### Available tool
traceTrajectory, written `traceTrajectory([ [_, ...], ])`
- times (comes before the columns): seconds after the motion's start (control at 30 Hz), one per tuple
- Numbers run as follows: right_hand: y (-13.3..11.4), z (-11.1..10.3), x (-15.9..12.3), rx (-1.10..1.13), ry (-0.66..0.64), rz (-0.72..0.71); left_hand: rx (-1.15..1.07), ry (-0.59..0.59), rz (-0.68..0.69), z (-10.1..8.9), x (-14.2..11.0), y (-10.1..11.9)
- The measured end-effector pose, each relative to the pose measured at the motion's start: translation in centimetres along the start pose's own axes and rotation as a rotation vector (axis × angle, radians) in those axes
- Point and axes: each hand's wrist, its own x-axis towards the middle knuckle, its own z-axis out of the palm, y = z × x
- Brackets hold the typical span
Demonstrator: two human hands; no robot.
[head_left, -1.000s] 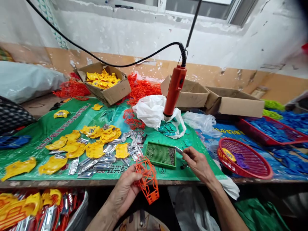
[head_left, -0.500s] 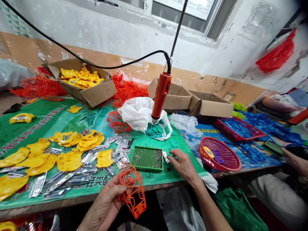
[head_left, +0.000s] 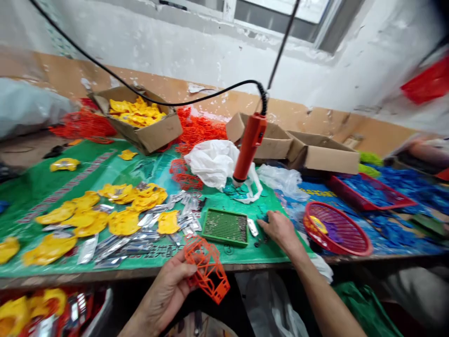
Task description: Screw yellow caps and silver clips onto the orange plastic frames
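- left hand (head_left: 171,281) is pinching an orange lattice piece (head_left: 209,273) between thumb and fingers, so that piece is sitting at lower centre, around the front edge of the bench (head_left: 84,278)
- right hand (head_left: 281,232) is hanging out right of centre, fingers bent and bunched fairly narrow, tips low near the green sheet (head_left: 277,252); honestly can't tell if it's gripping anything
- a silver metal piece (head_left: 252,228) is lying between those fingertips and the green tray (head_left: 224,240) at centre
- a red power screwdriver (head_left: 250,147) is dangling just above centre
- yellow parts (head_left: 123,222) and silver strips (head_left: 117,245) are covering a big patch at left and centre left
- over at right, a red round basket (head_left: 352,229) is holding a yellow disc (head_left: 318,225) and something purple (head_left: 333,231)
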Motion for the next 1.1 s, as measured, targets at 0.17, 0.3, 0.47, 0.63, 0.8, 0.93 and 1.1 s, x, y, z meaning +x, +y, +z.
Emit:
traceTrajectory([
  [0.17, 0.1, -0.1, 1.3, -0.039, -0.120, -0.053, -0.029, -0.085, -0.019, 0.2, -0.6, -0.3],
  [0.3, 0.8, 0.0, 2.2, -0.024, -0.163, -0.135, -0.064, -0.052, -0.045, -0.1, -0.6, -0.6],
  [0.47, 1.0, -1.6, 0.7, 0.035, -0.083, -0.116, -0.055, -0.024, -0.003, -0.5, -0.7, -0.4],
  [0.63, -2.6, -4.4, -3.5, 0.647, -0.102, -0.313, -0.031, -0.007, -0.012, -0.6, -0.2, -0.2],
  [0.8, -9.1, -6.2, -6.6, 0.720, -0.295, -0.835, -0.059, 0.007, 0.048, 0.5, 0.3, 0.0],
  [0.93, -12.4, -6.2, -6.6, 0.678, -0.326, -1.074, -0.091, -0.088, 0.160, 1.1, 0.1, 0.3],
  [1.1, -13.6, -4.3, -5.3, 0.697, -0.144, -1.135, -0.098, 0.022, 0.263, 1.6, 0.1, 0.7],
])
